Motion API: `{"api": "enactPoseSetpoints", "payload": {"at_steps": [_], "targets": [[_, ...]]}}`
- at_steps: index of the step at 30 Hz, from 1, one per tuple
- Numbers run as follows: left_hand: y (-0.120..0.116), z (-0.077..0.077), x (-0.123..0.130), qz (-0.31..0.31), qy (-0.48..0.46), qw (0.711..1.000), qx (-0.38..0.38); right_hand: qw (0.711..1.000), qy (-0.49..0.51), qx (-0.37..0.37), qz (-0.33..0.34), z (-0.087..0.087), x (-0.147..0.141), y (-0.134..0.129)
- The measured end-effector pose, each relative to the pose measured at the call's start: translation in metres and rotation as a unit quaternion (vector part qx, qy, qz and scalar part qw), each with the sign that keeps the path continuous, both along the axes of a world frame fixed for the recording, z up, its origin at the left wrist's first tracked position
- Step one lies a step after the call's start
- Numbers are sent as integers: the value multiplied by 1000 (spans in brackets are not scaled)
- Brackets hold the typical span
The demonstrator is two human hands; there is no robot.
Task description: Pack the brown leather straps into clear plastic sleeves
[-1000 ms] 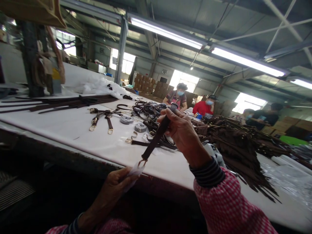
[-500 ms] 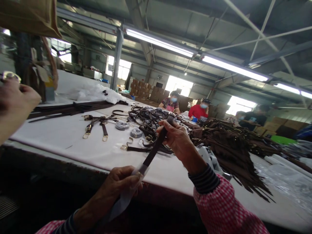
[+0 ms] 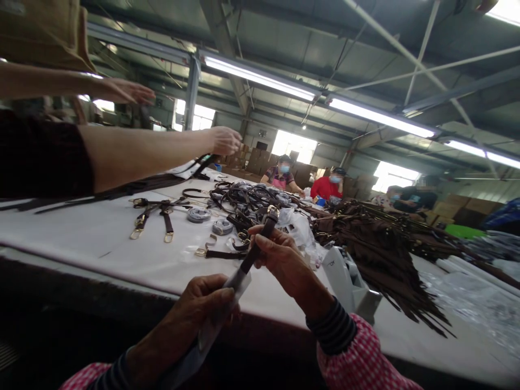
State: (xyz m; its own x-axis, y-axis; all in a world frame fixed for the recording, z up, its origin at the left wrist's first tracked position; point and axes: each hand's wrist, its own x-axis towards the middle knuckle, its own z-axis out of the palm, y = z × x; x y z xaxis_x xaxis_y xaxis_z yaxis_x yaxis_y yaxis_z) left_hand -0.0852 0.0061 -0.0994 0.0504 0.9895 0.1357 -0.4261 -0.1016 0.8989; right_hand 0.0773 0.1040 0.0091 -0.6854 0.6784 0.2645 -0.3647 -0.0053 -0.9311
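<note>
A dark brown strap [image 3: 253, 257] with a metal buckle [image 3: 272, 211] at its upper end slants between my hands in front of the table edge. My right hand [image 3: 280, 257] pinches the strap just below the buckle. Lower down, my left hand [image 3: 207, 303] is closed around a translucent plastic sleeve [image 3: 239, 284], with the strap's lower part inside it. Beyond my hands lies a heap of dark straps [image 3: 247, 200], with coiled grey straps [image 3: 222, 226] and a strap with a gold clasp [image 3: 219, 253] at its near side.
A co-worker's arms [image 3: 150, 154] reach in from the left, one hand holding a dark strap. Short straps with clips [image 3: 166, 222] lie on the white table [image 3: 81, 238]. To the right are a white tape dispenser-like object [image 3: 339, 276], a brown fringed pile [image 3: 377, 260] and clear plastic bags [image 3: 467, 298].
The plastic sleeve now covers more of the strap, and my right hand has come closer to my left. The co-worker's arms have stretched across the left side.
</note>
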Motion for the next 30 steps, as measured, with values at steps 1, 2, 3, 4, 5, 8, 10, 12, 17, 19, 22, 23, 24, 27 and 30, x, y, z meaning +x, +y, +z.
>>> {"api": "enactPoseSetpoints", "payload": {"at_steps": [1,2,3,4,5,8,10,12,17,19,22,23,24,27,30], "targets": [[-1,1,0,-6,0,1000,6,1000,2,-5,-3,-1,0,0],[-2,3,0,-10,-2,1000,13,1000,4,-9,-6,-1,0,0],[-4,5,1,-13,-3,1000,20,1000,6,-13,-9,-1,0,1],[-6,8,1,-13,-2,1000,22,1000,10,-16,-10,-1,0,1],[-8,11,1,-10,3,1000,20,1000,13,-17,-10,-1,0,1],[-13,19,2,14,37,999,-15,1000,15,-14,-9,-4,-1,2],[-14,20,2,29,62,997,-31,1000,9,-8,-10,-8,-2,2],[-13,21,1,37,83,995,-39,1000,-2,2,-10,-14,-3,0],[-9,24,-1,32,113,992,-42,999,-38,32,-8,-35,-3,-11],[-10,25,-2,10,114,993,-33,999,-44,31,8,-43,-1,-16],[-16,27,-4,-22,123,992,-20,998,-35,-12,57,-54,0,-18],[-20,27,-4,-28,133,991,-22,996,-28,-48,66,-58,0,-16],[-24,28,-5,-31,146,988,-29,993,-20,-93,65,-62,-1,-13],[-38,28,-6,-30,185,980,-67,975,0,-220,15,-71,-6,2],[-44,23,-9,-19,204,974,-96,970,25,-239,-31,-71,-10,14]]}}
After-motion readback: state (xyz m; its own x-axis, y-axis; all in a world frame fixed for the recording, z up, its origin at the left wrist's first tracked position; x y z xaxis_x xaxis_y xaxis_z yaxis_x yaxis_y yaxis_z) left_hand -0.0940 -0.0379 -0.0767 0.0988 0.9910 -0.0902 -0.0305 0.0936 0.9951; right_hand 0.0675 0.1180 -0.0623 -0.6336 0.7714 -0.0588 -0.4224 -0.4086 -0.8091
